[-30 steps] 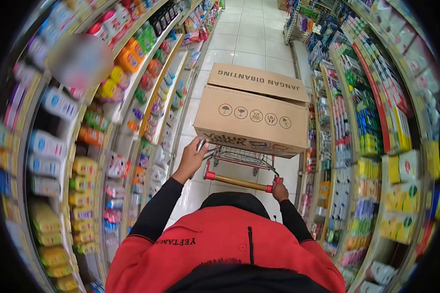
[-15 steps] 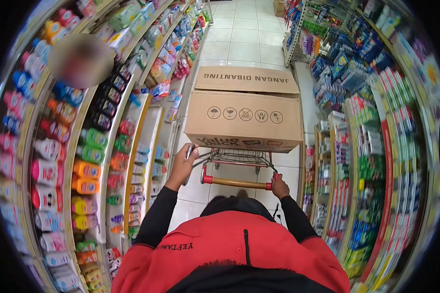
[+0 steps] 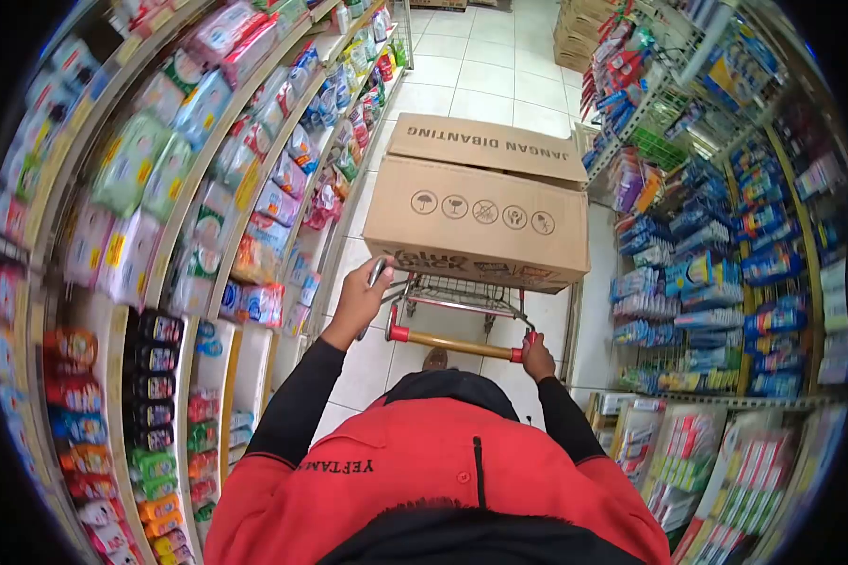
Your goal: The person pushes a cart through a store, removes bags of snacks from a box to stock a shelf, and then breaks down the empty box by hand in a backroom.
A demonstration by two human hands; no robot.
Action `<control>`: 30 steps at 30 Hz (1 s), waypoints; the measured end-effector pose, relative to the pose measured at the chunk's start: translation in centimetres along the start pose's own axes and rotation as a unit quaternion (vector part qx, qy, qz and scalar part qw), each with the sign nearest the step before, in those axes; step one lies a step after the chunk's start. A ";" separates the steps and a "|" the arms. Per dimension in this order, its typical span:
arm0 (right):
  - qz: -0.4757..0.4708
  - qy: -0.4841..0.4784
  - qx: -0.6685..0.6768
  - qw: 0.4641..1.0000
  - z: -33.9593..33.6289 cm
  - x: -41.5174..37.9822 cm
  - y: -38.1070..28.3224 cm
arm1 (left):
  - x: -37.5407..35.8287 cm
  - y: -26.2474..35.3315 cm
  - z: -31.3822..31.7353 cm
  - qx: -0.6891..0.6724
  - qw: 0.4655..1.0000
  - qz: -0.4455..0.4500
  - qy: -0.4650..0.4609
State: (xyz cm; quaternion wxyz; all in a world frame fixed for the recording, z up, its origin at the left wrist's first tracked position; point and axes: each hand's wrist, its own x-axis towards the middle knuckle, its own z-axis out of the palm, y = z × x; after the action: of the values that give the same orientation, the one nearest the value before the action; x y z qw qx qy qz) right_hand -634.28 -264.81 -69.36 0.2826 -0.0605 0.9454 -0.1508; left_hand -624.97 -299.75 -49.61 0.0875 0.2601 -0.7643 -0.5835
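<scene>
My right hand [image 3: 538, 359] is closed round the red right end of a shopping cart's handle [image 3: 457, 346], a brown bar with red end pieces. Beyond the bar, a large brown cardboard box [image 3: 476, 217] sits on the cart, its top flap slightly raised and printed "JANGAN DIBANTING". My left hand [image 3: 356, 303] is raised left of the bar, close to the box's lower left corner. Its fingers are closed on a slim dark object [image 3: 377, 272] with a silvery edge, whose kind I cannot tell.
Shelves of packs and bottles [image 3: 160, 358] line the left side. On the right hang blue packets [image 3: 697, 282], with boxed goods [image 3: 744, 471] nearer me. A tiled aisle [image 3: 485, 56] runs ahead, with stacked cartons [image 3: 575, 36] at its far right.
The cart and I have moved forward along the aisle, so the shelves have slid back past me. The box appears turned slightly, and my left hand sits a little higher, nearer to it.
</scene>
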 end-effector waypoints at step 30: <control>-0.040 0.008 0.047 0.998 -36.3 96.1 -31.6 | 105.7 13.1 12.9 0.060 0.995 0.071 0.025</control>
State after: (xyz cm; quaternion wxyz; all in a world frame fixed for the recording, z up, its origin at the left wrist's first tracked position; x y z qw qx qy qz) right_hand -733.43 -304.78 -80.04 0.2713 -0.0839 0.9362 -0.2071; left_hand -724.28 -339.25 -59.20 0.1321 0.2243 -0.8119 -0.5226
